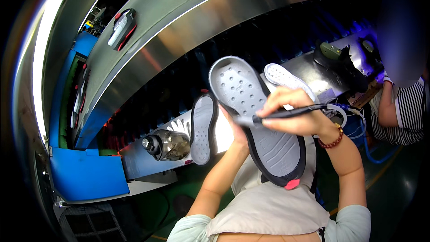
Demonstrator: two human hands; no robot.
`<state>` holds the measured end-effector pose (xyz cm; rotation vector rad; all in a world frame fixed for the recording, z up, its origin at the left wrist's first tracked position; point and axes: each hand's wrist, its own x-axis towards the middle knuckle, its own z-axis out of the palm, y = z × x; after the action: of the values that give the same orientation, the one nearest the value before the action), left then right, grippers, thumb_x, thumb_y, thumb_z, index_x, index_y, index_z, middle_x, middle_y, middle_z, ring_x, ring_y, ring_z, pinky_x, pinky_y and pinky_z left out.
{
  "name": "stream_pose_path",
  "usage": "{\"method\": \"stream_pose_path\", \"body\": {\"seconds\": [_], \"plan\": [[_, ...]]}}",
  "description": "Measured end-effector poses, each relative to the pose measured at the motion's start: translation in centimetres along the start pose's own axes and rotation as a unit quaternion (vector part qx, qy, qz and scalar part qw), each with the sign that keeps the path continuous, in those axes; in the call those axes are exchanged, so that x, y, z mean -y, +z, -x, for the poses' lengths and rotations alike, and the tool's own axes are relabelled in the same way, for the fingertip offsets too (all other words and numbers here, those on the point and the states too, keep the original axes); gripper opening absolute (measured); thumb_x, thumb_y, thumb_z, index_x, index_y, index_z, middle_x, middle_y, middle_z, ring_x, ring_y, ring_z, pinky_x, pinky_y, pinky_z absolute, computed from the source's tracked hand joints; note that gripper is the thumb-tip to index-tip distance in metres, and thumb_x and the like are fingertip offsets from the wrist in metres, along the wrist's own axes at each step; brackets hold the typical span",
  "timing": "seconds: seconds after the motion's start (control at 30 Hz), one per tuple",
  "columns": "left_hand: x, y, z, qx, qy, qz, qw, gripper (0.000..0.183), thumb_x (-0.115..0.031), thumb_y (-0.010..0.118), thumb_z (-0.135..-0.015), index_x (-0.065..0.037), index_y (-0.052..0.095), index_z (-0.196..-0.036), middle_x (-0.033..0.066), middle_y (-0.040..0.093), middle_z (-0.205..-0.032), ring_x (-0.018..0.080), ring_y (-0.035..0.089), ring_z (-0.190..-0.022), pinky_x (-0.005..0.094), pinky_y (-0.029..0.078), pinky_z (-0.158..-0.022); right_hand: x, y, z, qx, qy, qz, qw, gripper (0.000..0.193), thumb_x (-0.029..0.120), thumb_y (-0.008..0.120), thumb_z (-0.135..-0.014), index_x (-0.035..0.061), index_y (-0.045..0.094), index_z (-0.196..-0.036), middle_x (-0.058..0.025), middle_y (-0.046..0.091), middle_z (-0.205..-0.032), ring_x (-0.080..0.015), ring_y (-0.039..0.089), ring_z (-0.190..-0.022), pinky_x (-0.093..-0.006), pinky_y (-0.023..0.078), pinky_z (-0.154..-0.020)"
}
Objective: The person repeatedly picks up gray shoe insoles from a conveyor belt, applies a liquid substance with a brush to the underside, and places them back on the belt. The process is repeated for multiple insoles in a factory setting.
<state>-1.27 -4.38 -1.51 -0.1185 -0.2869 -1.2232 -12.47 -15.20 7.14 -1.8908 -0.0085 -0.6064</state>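
Note:
A large grey shoe sole point(275, 150) with a black rim and a red tip is tilted in front of my body. Its inner face, with small round dents at the far end, is turned up. My left hand point(237, 132) is closed on the sole's left edge, its fingers mostly hidden beneath. My right hand point(298, 118) grips a black-handled brush point(289, 113) with a hose at its back end. The blurred brush tip is over the middle of the sole, at or very near its surface; contact I cannot tell.
Another grey sole point(203, 130) lies on the metal bench, left of my hands, beside a dark-capped bottle point(168, 145). A white sole point(286, 78) and black shoes point(342, 65) are to the right. Beyond curves a conveyor point(148, 11) carrying shoe parts. A person in stripes point(405, 110) sits at right.

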Motion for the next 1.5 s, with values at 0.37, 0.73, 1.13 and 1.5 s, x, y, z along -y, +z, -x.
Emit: {"method": "stream_pose_path", "body": {"seconds": [0.37,0.73,1.13,1.5], "plan": [[-0.5,-0.4,-0.1,-0.104,0.025,-0.186,0.977,0.096,-0.08,0.017,-0.074,-0.009,0.03,-0.136,0.0156,0.045,-0.127,0.0289,0.046,-0.114,0.0407,0.036,-0.099,-0.3,-0.2,0.3,0.097,-0.01,-0.113,0.989,0.021,0.001,0.07,-0.069,0.0016,0.068,-0.09,-0.0076,0.064,-0.083,-0.0139,0.06,-0.079,-0.0249,0.047,-0.073],[-1.3,-0.2,-0.5,-0.212,0.06,-0.189,0.957,0.101,-0.084,0.018,-0.069,-0.007,0.033,-0.133,0.0179,0.046,-0.125,0.0319,0.046,-0.113,0.0424,0.035,-0.099,0.4,-0.2,0.6,0.04,-0.037,-0.159,0.986,0.016,-0.002,0.069,-0.07,-0.0008,0.068,-0.086,-0.0097,0.065,-0.086,-0.014,0.061,-0.078,-0.0257,0.048,-0.073],[-2.7,1.6,-1.9,-0.107,0.159,-0.224,0.956,0.101,-0.083,0.024,-0.07,-0.004,0.032,-0.134,0.0213,0.044,-0.127,0.0355,0.044,-0.116,0.0469,0.032,-0.101,1.0,-0.4,1.6,-0.087,0.143,-0.073,0.983,0.019,-0.001,0.069,-0.069,0.0005,0.068,-0.088,-0.0078,0.064,-0.082,-0.0132,0.06,-0.076,-0.0233,0.048,-0.07],[-4.4,2.3,-2.6,-0.027,0.161,-0.227,0.96,0.102,-0.082,0.02,-0.072,-0.004,0.023,-0.138,0.0256,0.035,-0.133,0.042,0.036,-0.121,0.0498,0.026,-0.104,0.2,-0.9,3.7,0.039,0.079,-0.09,0.992,0.022,-0.003,0.069,-0.067,0.002,0.068,-0.088,-0.0083,0.064,-0.085,-0.0145,0.059,-0.082,-0.0247,0.047,-0.075]]}}
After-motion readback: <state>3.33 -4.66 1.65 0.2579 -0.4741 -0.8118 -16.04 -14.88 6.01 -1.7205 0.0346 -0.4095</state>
